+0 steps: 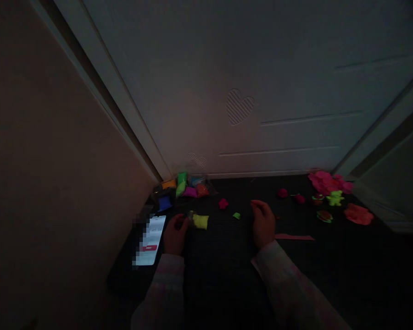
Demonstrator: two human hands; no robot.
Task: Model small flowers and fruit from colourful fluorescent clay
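Note:
My left hand point(175, 234) is curled on the left side of the dark table, its thumb and fingers close together. Right beside its fingertips lies a yellow clay packet point(201, 222) with a clear plastic end; I cannot tell if they touch. My right hand point(264, 224) is raised a little over the table, fingers bent and tips pinched; anything between them is too small to make out. Between the hands lie a small green clay piece point(236, 215) and a pink flower-like clay piece point(223, 204). A flat pinkish strip point(294, 237) lies beside my right wrist.
A lit phone point(152, 240) lies left of my left hand. Several coloured clay packets point(190, 191) are heaped at the back left. At the right are pink flower shapes point(325, 182), a yellow-green bear figure point(335, 198) and an orange-red flat shape point(359, 214). A white panel point(206, 128) rises behind.

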